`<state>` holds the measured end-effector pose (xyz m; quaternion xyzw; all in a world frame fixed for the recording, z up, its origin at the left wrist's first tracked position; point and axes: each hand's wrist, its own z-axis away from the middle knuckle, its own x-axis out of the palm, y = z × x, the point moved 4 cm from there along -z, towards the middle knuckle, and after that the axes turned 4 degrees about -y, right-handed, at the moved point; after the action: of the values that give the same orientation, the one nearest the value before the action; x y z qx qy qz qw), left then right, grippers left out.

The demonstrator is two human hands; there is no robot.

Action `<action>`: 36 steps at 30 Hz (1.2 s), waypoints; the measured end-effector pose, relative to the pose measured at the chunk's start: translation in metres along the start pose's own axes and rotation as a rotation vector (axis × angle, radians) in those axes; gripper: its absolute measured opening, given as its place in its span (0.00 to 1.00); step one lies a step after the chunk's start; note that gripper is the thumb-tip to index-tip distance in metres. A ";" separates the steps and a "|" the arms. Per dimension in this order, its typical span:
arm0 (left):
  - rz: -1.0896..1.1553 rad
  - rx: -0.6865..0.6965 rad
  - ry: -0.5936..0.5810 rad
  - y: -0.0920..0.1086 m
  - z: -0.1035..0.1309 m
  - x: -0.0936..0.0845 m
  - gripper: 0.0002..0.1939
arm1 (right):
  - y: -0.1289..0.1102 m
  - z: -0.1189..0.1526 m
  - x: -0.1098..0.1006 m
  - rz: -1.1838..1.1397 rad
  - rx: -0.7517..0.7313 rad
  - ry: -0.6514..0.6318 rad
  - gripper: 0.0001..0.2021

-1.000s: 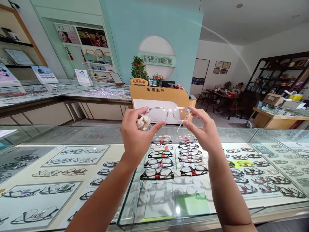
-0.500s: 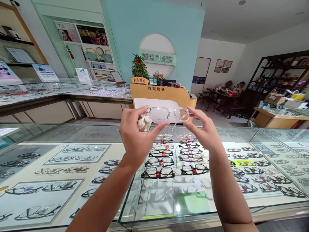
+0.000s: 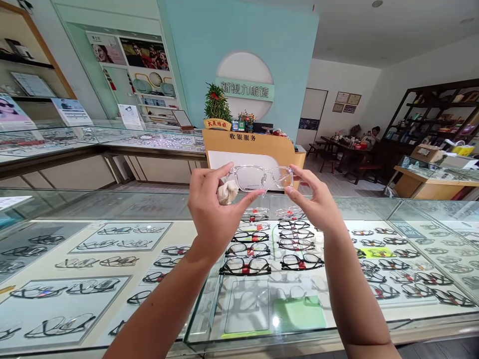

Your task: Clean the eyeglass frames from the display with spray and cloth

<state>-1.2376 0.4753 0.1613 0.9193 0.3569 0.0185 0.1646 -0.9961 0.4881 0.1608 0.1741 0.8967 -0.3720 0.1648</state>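
A pair of clear-framed eyeglasses (image 3: 265,171) is held up above the glass display counter, lenses facing me. My left hand (image 3: 213,199) is closed on the left end of the frame, its thumb under the left lens. That same hand has a crumpled pale cloth (image 3: 227,192) tucked in its fingers. At the right end, my right hand (image 3: 314,199) pinches the frame between thumb and fingers. One thin temple arm shows behind the right lens; the other is mostly hidden by my left hand. Fine print, too small to read, marks the left lens.
Rows of eyeglasses (image 3: 245,267) lie inside the glass display counter (image 3: 239,341) below my hands. Beyond stands a wooden cashier desk (image 3: 250,142) with a potted plant (image 3: 217,104). More display cases (image 3: 157,169) run along the left. A person (image 3: 373,137) sits at a far table.
The temple arm that hung below the right lens now shows less, more folded behind the frame. My left hand has shifted slightly right; my right hand stays nearly in place.
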 end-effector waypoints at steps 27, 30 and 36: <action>0.149 -0.226 -0.166 -0.050 0.001 0.035 0.35 | -0.025 0.003 0.012 0.431 -0.283 0.337 0.24; 0.220 -0.235 -0.182 -0.050 0.003 0.037 0.36 | -0.024 0.003 0.011 0.420 -0.277 0.336 0.24; 0.112 -0.081 -0.069 -0.033 0.005 0.028 0.36 | -0.012 0.000 0.006 0.387 -0.215 0.271 0.27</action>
<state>-1.2376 0.5147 0.1440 0.9305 0.2979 0.0103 0.2128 -1.0066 0.4814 0.1655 0.3723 0.8950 -0.2095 0.1286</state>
